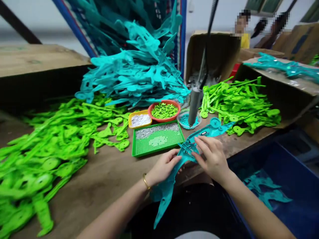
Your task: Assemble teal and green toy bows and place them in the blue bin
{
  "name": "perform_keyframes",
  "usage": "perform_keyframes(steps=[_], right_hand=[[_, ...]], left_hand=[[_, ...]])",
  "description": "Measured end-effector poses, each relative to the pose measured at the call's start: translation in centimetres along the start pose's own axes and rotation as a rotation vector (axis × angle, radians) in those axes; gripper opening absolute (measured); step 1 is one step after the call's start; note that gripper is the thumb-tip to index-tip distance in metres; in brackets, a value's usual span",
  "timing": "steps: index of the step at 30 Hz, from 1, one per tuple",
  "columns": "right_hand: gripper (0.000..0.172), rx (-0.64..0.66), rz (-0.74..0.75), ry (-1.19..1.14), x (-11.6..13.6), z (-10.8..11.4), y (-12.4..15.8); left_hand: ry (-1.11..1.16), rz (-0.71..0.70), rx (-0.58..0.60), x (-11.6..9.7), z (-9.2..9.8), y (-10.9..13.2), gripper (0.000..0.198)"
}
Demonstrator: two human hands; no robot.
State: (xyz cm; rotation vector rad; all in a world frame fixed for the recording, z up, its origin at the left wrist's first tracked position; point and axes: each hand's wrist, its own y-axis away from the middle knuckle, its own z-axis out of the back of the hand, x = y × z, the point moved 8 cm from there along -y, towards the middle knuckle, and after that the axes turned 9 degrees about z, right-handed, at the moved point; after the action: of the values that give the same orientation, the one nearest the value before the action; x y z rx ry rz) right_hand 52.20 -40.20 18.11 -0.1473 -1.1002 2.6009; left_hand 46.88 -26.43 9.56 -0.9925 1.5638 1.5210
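Note:
A long teal moulded plastic part (165, 189) lies slantwise across the table's front edge, its hollow side up. My left hand (165, 164) grips it near the middle, thumb on top. My right hand (211, 156) is closed at the part's middle, fingertips and thumb on its inner ribs. Whether a small piece sits between those fingertips is hidden. A small metal piece (204, 133) shows inside the part beyond my right fingers. Just behind the part hangs a grey cylindrical powered driver (195, 104), pointing down and touched by neither hand.
A green tray (139, 151) holds small silvery pieces. Behind it stand a yellow tray (130, 120), a red bowl (163, 120) and a clear bowl (199, 123) of small parts. Lime-green parts (62, 139) and teal parts (132, 73) are heaped around. A blue bin (299, 172) is at right.

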Motion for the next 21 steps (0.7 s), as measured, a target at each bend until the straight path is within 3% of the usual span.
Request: perform_keyframes(steps=[4,7,11,15,17,19,21], right_hand=[[0.02,0.158,0.133,-0.068,2.1,-4.2,-1.2],[0.017,0.179,0.094,-0.299,2.5,-5.1,-0.6],[0.024,0.225,-0.203,-0.705,0.9,-5.0,0.7],[0.02,0.327,-0.481,-0.866,-0.9,-5.8,2.5],[0.021,0.306,-0.623,-0.965,-1.7,-6.4,3.3],[0.022,0.247,-0.75,-1.072,-2.3,-7.1,3.9],[0.025,0.18,-0.846,-1.157,-2.6,-7.8,4.3]], left_hand=[[-0.097,0.027,-0.028,1.3,1.5,1.4,0.039],[-0.275,0.018,-0.084,1.8,3.2,2.4,0.036],[-0.564,-0.054,-0.136,2.5,5.0,3.0,0.03],[-0.773,-0.079,-0.16,3.5,6.0,2.4,0.026],[-0.9,-0.106,-0.248,3.1,6.4,2.3,0.026],[-0.984,-0.181,-0.369,1.9,6.2,2.6,0.026],[-0.981,-0.276,-0.424,0.8,4.7,3.1,0.027]])
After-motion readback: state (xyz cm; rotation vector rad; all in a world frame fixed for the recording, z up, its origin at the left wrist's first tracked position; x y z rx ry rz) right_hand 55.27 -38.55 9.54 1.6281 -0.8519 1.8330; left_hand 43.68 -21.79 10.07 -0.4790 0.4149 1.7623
